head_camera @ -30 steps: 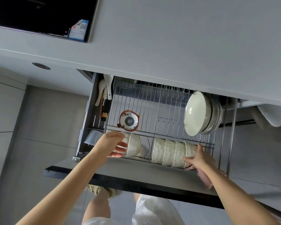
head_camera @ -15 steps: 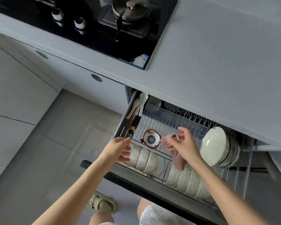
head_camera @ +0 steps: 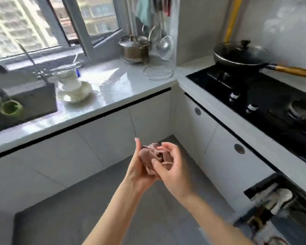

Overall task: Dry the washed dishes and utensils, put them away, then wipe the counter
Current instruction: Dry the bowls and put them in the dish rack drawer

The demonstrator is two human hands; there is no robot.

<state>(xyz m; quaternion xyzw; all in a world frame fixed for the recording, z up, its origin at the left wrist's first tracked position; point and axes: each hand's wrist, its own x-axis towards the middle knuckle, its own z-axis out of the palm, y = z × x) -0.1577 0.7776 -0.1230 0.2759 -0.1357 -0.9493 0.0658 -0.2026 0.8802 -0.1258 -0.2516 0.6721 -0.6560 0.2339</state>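
Holding the cloth (head_camera: 147, 154) now, left hand (head_camera: 135, 171) joins right hand (head_camera: 174, 175).

Pink cloth (head_camera: 149, 154), white bowls (head_camera: 72, 89), black hob (head_camera: 254, 96) and wok (head_camera: 240, 53), pale grey counter (head_camera: 117, 85).

far up and right of the right hand (head_camera: 173, 167), a black lidded wok (head_camera: 240, 53) with a wooden handle (head_camera: 293, 71) sits on a black hob (head_camera: 265, 110); two knobs (head_camera: 234, 96) line the hob's near edge. a yellow pipe (head_camera: 231, 18) rises behind the wok. well above the left hand (head_camera: 136, 169), a steel pot (head_camera: 135, 47) stands just beside a hanging skimmer (head_camera: 165, 43). farther up and left is a window (head_camera: 16, 23). grey floor (head_camera: 78, 218) lies below both hands.
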